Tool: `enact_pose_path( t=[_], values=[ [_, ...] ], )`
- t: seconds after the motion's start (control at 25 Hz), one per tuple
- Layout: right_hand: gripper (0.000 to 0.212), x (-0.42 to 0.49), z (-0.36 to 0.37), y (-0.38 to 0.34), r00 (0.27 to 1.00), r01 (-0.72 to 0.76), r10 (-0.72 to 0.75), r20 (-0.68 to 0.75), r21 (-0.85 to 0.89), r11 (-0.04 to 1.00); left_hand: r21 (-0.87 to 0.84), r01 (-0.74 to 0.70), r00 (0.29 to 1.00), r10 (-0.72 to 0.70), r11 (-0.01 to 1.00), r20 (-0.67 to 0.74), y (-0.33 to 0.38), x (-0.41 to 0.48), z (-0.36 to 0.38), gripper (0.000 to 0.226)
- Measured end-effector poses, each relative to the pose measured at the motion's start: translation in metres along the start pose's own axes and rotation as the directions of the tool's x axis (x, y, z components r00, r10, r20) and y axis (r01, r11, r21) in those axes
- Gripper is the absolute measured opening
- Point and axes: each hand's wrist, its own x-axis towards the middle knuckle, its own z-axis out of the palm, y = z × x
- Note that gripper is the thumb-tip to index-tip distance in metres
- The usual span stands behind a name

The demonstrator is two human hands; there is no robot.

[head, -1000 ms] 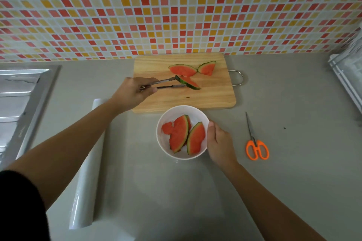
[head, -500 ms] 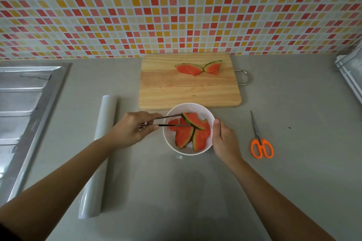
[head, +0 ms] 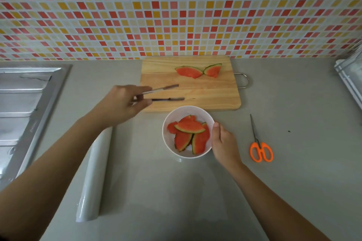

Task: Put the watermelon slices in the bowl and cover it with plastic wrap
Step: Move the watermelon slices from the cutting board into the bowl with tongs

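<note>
A white bowl (head: 203, 114) stands on the grey counter in front of the wooden cutting board (head: 213, 96). Several watermelon slices (head: 189, 126) lie inside it, the top one crosswise. Two more slices (head: 188, 71) (head: 213, 70) rest at the back of the board. My left hand (head: 120, 104) holds metal tongs (head: 166, 94) over the board's left part; their arms are apart with nothing between them. My right hand (head: 225, 146) grips the bowl's right rim. A roll of plastic wrap (head: 95, 178) lies to the left of the bowl, partly under my left forearm.
Orange-handled scissors (head: 260, 149) lie right of the bowl. A steel sink drainboard (head: 27, 103) fills the left side. A clear container (head: 350, 78) sits at the right edge. The tiled wall (head: 176, 11) runs behind the board.
The tongs dropped a slice into the bowl, then my left hand carried them back up over the cutting board with nothing in them. My right hand stayed on the bowl.
</note>
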Motion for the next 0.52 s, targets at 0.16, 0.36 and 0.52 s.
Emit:
enact_pose_path(
  t=[0.16,0.36,0.52],
  values=[
    [0.04,0.0,0.001,0.0,1.0,-0.01,0.01,-0.007,0.019,1.0,-0.243,0.469,0.883,-0.446,0.849,0.146,-0.04,0.076,0.048,0.03],
    [0.04,0.0,0.004,0.001,0.999,0.006,-0.005,-0.044,0.026,1.0,-0.307,0.575,0.818,-0.544,0.758,0.188,-0.07,0.124,0.075,0.029],
    [0.035,-0.001,0.003,0.002,0.999,-0.014,0.016,-0.029,0.062,0.998,-0.192,0.487,0.862,-0.433,0.852,0.265,-0.072,0.119,0.069,0.032]
  ],
)
